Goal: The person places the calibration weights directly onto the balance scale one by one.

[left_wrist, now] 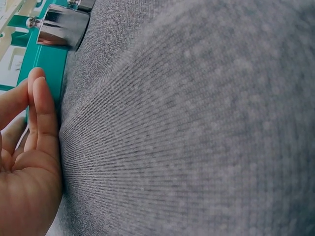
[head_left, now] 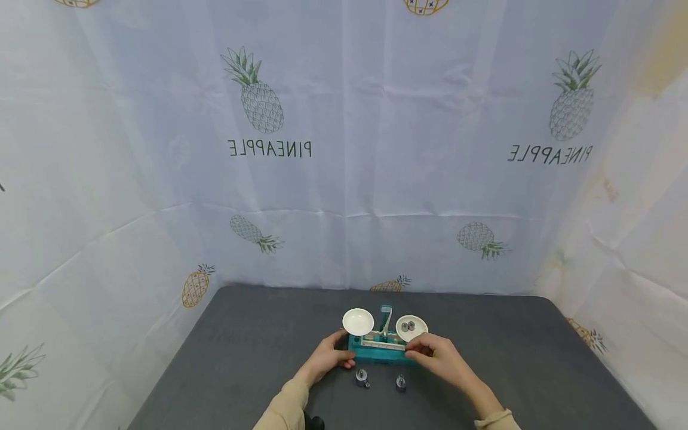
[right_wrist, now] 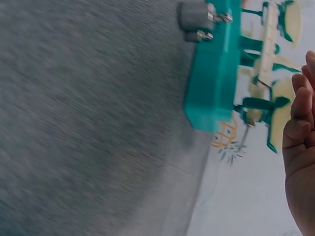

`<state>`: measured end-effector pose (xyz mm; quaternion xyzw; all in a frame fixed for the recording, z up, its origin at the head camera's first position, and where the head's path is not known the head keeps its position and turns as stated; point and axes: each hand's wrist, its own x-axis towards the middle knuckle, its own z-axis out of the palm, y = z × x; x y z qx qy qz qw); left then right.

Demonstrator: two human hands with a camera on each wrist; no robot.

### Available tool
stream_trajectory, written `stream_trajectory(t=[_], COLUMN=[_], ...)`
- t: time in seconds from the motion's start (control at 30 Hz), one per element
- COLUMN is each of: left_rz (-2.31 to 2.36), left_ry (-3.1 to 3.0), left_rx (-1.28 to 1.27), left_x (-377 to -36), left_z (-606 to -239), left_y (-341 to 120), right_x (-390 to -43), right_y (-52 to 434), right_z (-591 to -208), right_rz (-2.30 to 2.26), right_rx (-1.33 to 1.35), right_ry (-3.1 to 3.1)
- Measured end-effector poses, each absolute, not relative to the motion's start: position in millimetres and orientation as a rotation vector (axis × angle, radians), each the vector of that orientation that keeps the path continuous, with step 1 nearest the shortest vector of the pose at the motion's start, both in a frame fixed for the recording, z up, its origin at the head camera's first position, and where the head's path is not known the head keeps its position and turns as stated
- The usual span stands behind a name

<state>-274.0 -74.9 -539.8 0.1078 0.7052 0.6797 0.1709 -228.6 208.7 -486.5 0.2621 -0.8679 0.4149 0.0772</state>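
A small balance scale with a teal base point(head_left: 378, 356) stands on the dark table. Its left pan point(head_left: 357, 322) is white and bare, while its right pan point(head_left: 420, 321) carries two small metal weights point(head_left: 411, 326). At the base's left end my left hand point(head_left: 326, 356) grips it, thumb in front. My right hand point(head_left: 438, 356) is bent at the right end of the white graduated beam point(head_left: 383, 345); whether its fingertips pinch anything is hidden. In the right wrist view the right hand point(right_wrist: 301, 142) shows beside the pans, partly cut off.
In front of the base stand a metal weight point(head_left: 361, 376) with a tiny one beside it, and another weight point(head_left: 400, 383). A dark grey cloth point(head_left: 258, 340) covers the table. Pineapple-printed curtains point(head_left: 344, 179) hang behind and at both sides.
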Motion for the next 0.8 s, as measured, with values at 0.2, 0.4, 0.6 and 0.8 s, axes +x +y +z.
stream_trajectory(t=[0.2,0.4,0.6,0.8], left_rz=[1.921,1.923,1.912,1.905], left_ry=[2.002,2.006,2.022,2.027], left_rx=[0.296,0.303,0.306,0.304], left_x=[-274,-275,-276,-276], left_z=[-538,-539,-542,-543], left_y=[-75,-75,-75,-76], right_x=[-224,-224,-224,-224], right_y=[204,202,201,203], right_z=[-500,-510,-517,-522], right_rz=[1.311,1.351,1.385,1.365], right_rx=[0.837,0.847,0.871,0.865], right_ry=[-2.678,-2.814,-2.855,-2.911])
